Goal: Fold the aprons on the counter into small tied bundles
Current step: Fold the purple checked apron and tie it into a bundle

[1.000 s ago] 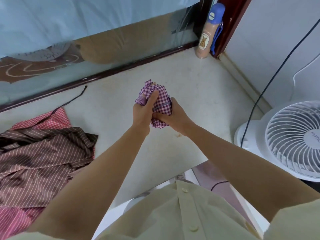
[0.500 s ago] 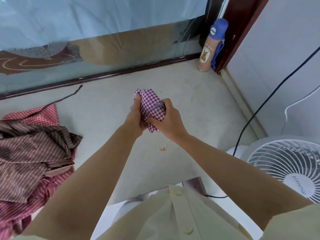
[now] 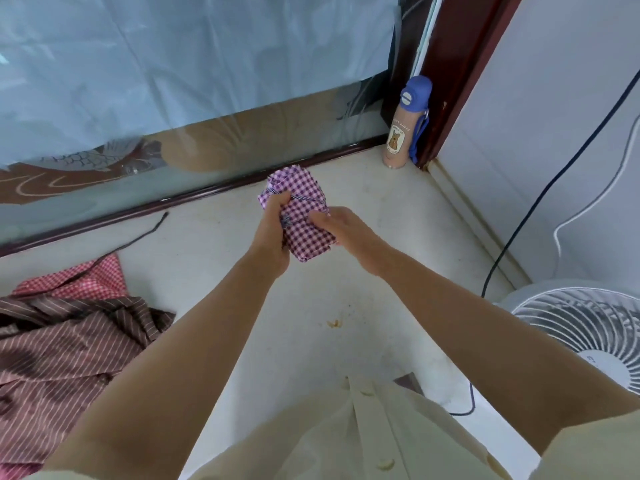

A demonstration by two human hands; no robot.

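Observation:
A purple checked apron bundle (image 3: 300, 216), folded small with a thin strap wound across it, is held above the pale counter (image 3: 242, 299). My left hand (image 3: 273, 233) grips its left side, fingers curled over the strap. On the bundle's right side my right hand (image 3: 341, 225) holds it, thumb on top and fingers underneath. A brown striped apron (image 3: 65, 351) lies crumpled at the counter's left, on top of a red checked apron (image 3: 79, 277).
A blue-capped bottle (image 3: 405, 126) stands in the far right corner by the dark door frame. A white fan (image 3: 588, 334) sits at the right edge, with a black cable (image 3: 540, 202) running up the wall. A glass panel backs the counter.
My hands have turned the bundle so a broader flat face shows. My right hand shifted from gripping over the top to holding the right side. The bundle sits farther from me.

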